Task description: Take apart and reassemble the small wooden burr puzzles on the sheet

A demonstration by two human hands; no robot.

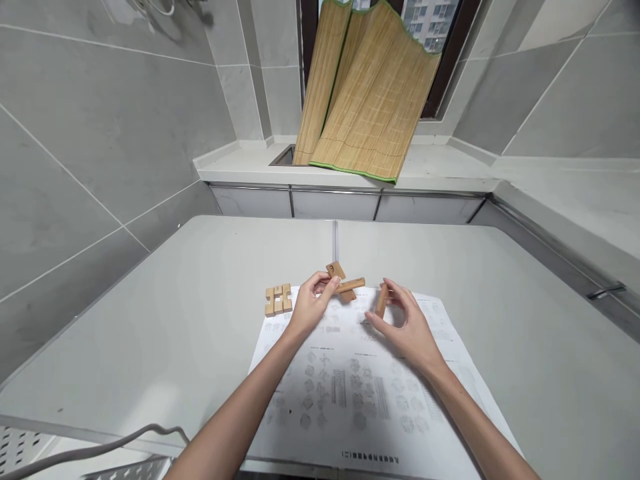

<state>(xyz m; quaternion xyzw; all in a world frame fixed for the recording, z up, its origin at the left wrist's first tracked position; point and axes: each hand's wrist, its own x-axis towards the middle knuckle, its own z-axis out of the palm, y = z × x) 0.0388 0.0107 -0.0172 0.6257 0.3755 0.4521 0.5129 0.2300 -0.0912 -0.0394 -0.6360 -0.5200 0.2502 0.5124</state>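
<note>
My left hand (313, 303) is closed on several crossed wooden puzzle pieces (351, 285), held above the top edge of a printed sheet (325, 400). One flat piece among them bears a dark mark. To the right, my right hand (403, 320) grips a single short wooden puzzle piece (382, 301) between thumb and fingers, tilted upright and apart from the crossed pieces. Left of my left hand, small notched wooden blocks (279, 300) lie grouped together at the sheet's upper left corner.
The sheet of printed diagrams lies on a pale table (175, 320) with a seam down its middle. Behind stands a folded bamboo mat (370, 100) on a white ledge (445, 163) below a window. A grey cable (100, 448) runs at the lower left.
</note>
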